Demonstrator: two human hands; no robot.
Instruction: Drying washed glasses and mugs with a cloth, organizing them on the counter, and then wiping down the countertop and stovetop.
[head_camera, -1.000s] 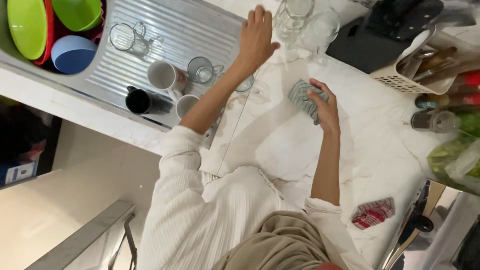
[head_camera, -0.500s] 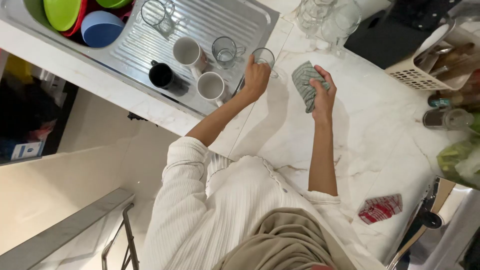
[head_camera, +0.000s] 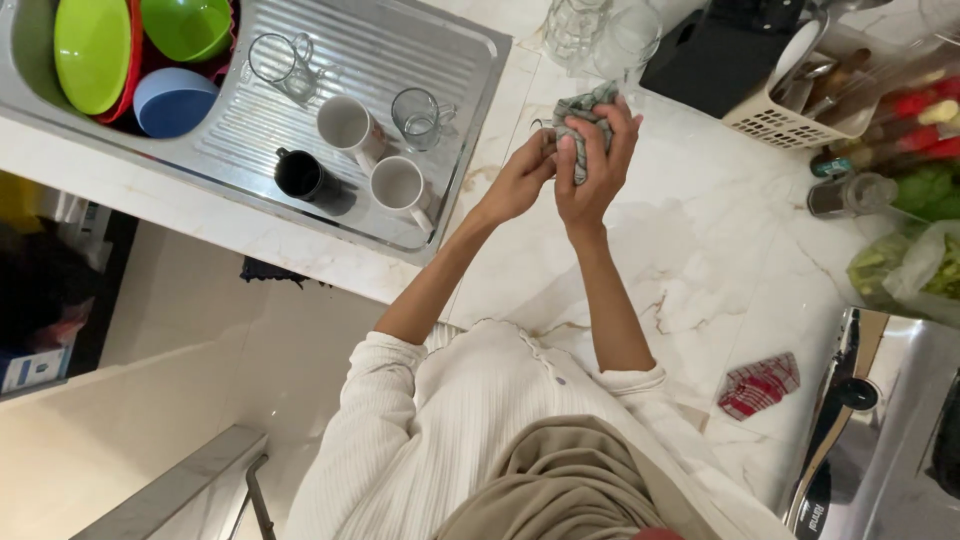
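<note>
Both hands meet above the marble counter (head_camera: 700, 250), near its back edge, just right of the steel drainboard (head_camera: 470, 60). Right hand (head_camera: 590, 170): fingers wrapped round a grey cloth (head_camera: 585, 110). Left hand (head_camera: 520, 180): fingers pressed vs. the cloth's left side. Glass in cloth: can't tell. Mugs (head_camera: 345, 125) stand on drainboard.

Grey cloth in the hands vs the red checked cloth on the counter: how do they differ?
The grey cloth is bunched up and held above the counter by the left hand and right hand; the red checked cloth lies loose on the marble counter, untouched. The grey cloth is plain grey, the red checked cloth red and white. The grey cloth sits by the glasses, the red one near the counter's front edge. Both are small crumpled cloths.
</note>
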